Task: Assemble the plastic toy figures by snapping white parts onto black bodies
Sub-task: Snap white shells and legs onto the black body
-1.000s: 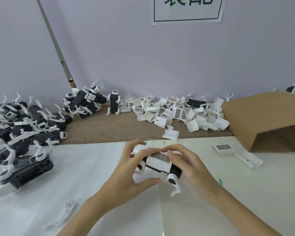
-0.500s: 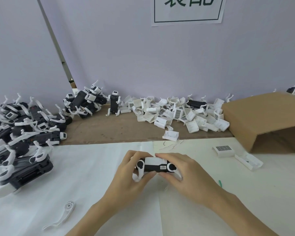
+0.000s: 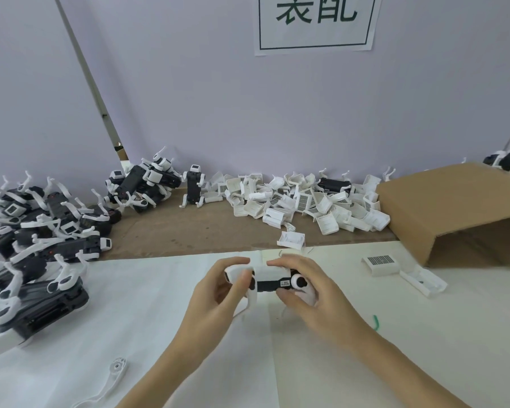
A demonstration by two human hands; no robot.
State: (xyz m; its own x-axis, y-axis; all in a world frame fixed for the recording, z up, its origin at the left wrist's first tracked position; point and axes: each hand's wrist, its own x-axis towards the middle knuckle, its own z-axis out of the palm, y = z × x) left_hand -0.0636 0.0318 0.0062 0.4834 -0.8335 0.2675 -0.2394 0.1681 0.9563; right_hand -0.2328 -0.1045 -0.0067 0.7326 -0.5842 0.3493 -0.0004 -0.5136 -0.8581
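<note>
A black toy body (image 3: 268, 285) with a white cover on top and white limbs at both ends lies sideways between my hands, just above the white sheet. My left hand (image 3: 218, 293) grips its left end, thumb across the front. My right hand (image 3: 309, 290) grips the right end, fingers curled over the white cover, beside a round white joint (image 3: 298, 282). A heap of loose white covers (image 3: 306, 201) lies on the brown board behind. Finished black-and-white figures (image 3: 39, 231) are piled at the left.
A single white cover (image 3: 381, 264) and a white tray-like part (image 3: 423, 280) lie to the right. A loose white limb (image 3: 112, 378) lies at the front left. A cardboard box (image 3: 454, 207) stands on its side at the right. A small green scrap (image 3: 376, 321) lies near my right wrist.
The figure has been turned from cover-up with its grille facing me to lying on its side with the black flank toward me. Both hands stayed on it and shifted slightly nearer the wall.
</note>
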